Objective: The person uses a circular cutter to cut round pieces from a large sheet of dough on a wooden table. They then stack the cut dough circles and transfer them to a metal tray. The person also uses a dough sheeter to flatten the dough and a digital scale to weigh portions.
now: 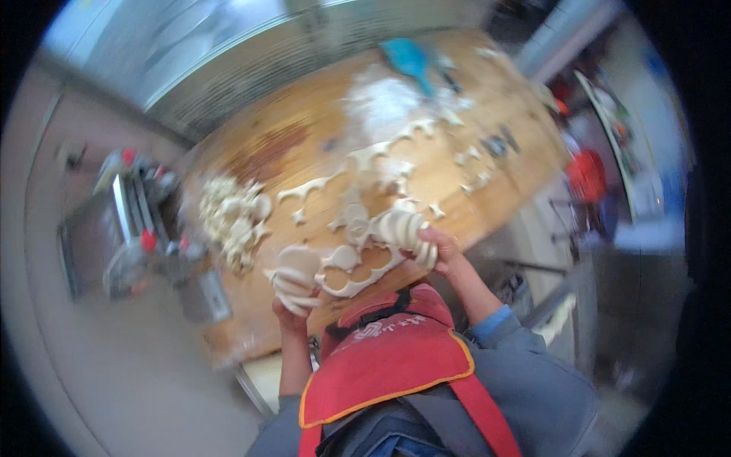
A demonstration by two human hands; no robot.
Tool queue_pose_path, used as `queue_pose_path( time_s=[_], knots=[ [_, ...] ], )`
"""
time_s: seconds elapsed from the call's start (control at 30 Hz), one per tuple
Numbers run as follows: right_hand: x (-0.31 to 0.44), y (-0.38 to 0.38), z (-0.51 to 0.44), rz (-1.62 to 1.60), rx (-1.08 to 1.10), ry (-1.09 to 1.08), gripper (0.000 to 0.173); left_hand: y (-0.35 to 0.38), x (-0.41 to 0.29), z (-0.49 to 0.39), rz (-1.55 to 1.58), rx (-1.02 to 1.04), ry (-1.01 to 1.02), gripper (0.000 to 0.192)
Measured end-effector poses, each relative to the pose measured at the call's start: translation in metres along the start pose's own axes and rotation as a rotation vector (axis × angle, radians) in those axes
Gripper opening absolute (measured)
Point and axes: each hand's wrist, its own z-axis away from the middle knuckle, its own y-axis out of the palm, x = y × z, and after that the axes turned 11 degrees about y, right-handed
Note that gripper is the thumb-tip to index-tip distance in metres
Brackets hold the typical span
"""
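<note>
My left hand (290, 311) holds a stack of round dough wrappers (298, 273) just over the near side of the wooden table. In my right hand (442, 251) is another stack of dough rounds (400, 227), fanned out and tilted to the left. Between the hands lies a strip of dough (345, 285) with round holes cut in it, and a loose dough round (344, 258) rests beside it. More dough rounds (357, 220) overlap farther forward. The picture is blurred, so the number in each stack is unclear.
On the wooden table (251, 334) are a heap of dough scraps (228, 214), cut-out dough strips (311, 185) and white flour (382, 103) with a turquoise scoop (408, 60). Small dark tools (495, 145) lie at the right. A metal machine with red knobs (137, 223) stands left of the table.
</note>
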Motion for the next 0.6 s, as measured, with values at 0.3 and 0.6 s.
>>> queue_pose_path(
  time_s=[0.3, 0.6],
  knots=[
    [-0.190, -0.046, 0.132, -0.583, -0.278, -0.401, 0.041, 0.034, 0.061, -0.032, -0.017, 0.243, -0.639, 0.046],
    [-0.253, -0.135, 0.290, -0.969, -0.627, -0.937, 0.043, 0.071, 0.144, -0.001, -0.205, 0.188, -0.752, 0.054]
  ],
)
